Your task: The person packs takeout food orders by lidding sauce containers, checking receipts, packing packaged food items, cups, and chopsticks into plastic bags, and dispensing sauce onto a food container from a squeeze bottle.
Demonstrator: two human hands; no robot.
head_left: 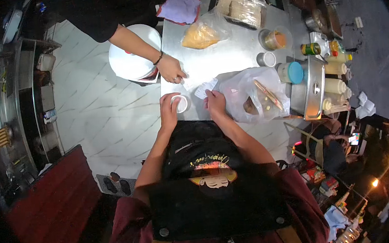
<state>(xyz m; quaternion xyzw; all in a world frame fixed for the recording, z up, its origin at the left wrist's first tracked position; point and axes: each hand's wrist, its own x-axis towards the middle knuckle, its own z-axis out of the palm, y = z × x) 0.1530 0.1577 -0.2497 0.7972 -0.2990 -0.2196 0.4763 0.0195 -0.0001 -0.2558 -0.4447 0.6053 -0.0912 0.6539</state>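
1. From my end, via the head feed: black apron with a printed cartoon face (pixel 214 179) nearest me, maroon sleeves either side.
2. Left hand (pixel 169 109): curled around a small round white cup (pixel 181 103), fingers closed on its side. Cup sits at the near edge of the shiny metal table (pixel 226 58).
3. Right hand (pixel 216 104): fingertips closed on the lower edge of a white printed paper slip (pixel 206 90), just right of the cup.
4. Beside the right hand: a translucent white plastic bag (pixel 238 86), a long brownish packet lying on it. Contents probably food, too blurred for me to name.
5. Across from the cup: a co-worker's hand (pixel 170 71), dark beaded bracelet and ring, fingers curled downward; can't tell if it grips anything.
6. Right side: clear jar with a turquoise lid (pixel 295 73), then a rectangular stainless steel container (pixel 310 90), pale squeeze bottles beyond.
7. Farther: clear bag of yellow-orange food (pixel 200 36), round clear tub with orange contents (pixel 276 40).
8. Far end: purple cloth with red edging (pixel 180 8), rectangular clear-sided tray (pixel 241 7).
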